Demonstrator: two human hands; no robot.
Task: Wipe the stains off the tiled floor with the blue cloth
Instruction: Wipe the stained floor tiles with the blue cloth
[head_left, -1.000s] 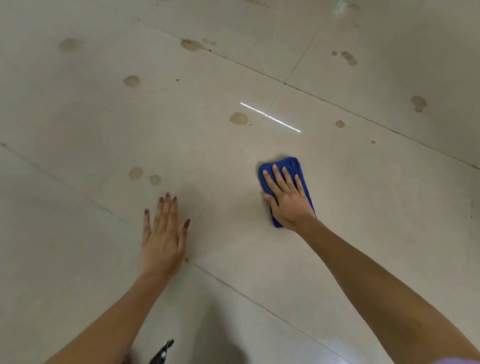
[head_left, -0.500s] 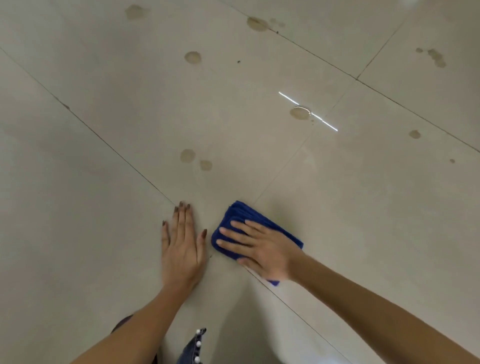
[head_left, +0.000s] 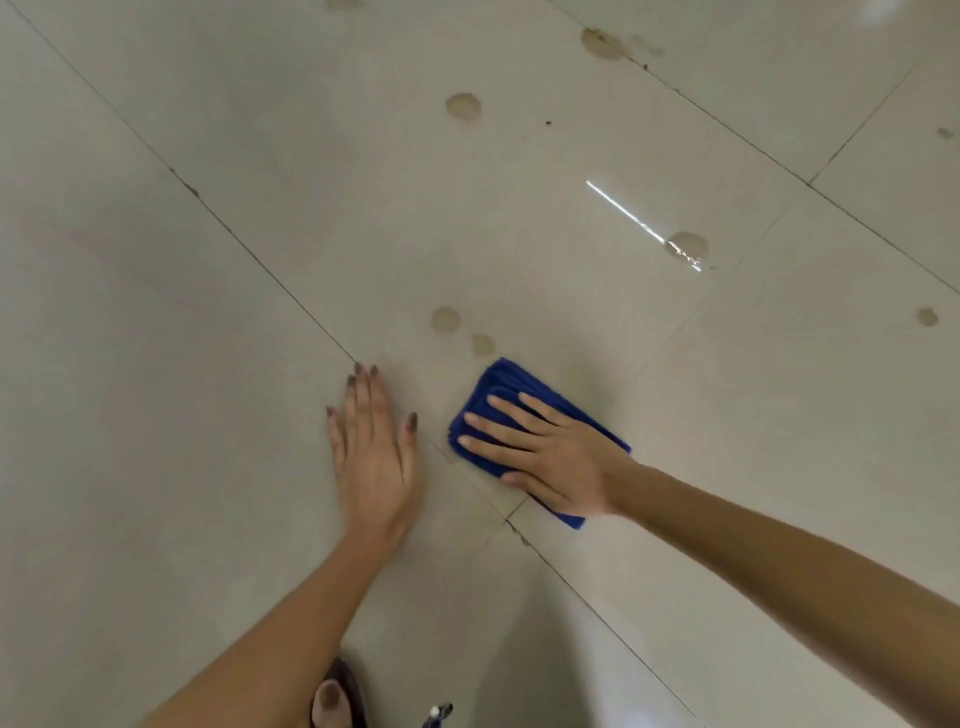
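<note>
Right hand (head_left: 553, 457) pressed flat, fingers (head_left: 498, 422) spread, grasping nothing, on folded blue microfibre cloth (head_left: 511, 382), two round brown stains (head_left: 445, 318) just beyond the fingertips, left hand (head_left: 375, 451) flat and released beside the cloth, pale glossy tiled floor (head_left: 208, 364) beneath, further stains farther out.

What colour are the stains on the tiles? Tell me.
Pale brown stains, blotchy against the beige tiled floor; only the head view shows them.
</note>
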